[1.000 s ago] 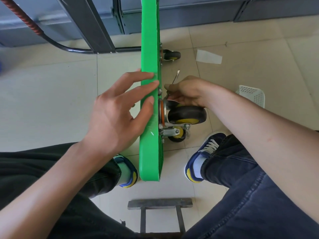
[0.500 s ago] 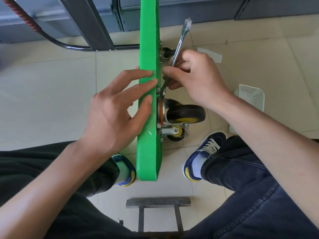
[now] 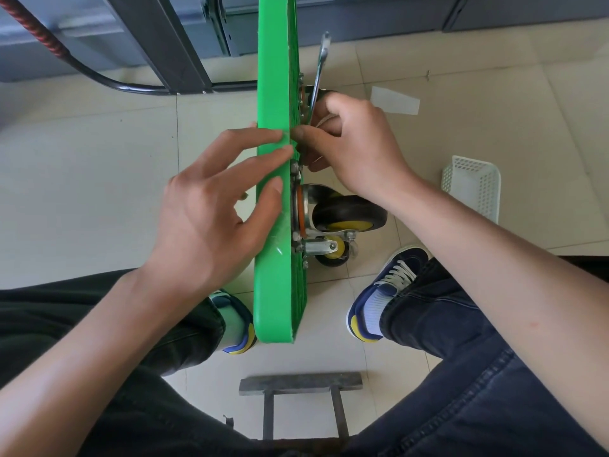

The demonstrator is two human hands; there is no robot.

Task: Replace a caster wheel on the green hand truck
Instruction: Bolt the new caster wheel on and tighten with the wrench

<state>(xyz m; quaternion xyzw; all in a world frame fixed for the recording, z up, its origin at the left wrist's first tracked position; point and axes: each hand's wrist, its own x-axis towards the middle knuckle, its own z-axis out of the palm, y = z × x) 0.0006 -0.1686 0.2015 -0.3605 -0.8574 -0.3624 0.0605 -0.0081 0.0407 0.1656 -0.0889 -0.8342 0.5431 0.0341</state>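
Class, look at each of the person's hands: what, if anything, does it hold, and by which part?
The right hand grips a wrench by the lower part of its shaft. The left hand holds nothing; its straight fingers rest on the green hand truck deck's edge.

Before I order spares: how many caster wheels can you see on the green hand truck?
3. A large caster wheel below the right hand, a smaller one just beneath it, and a third mostly hidden behind that hand. Others may be hidden.
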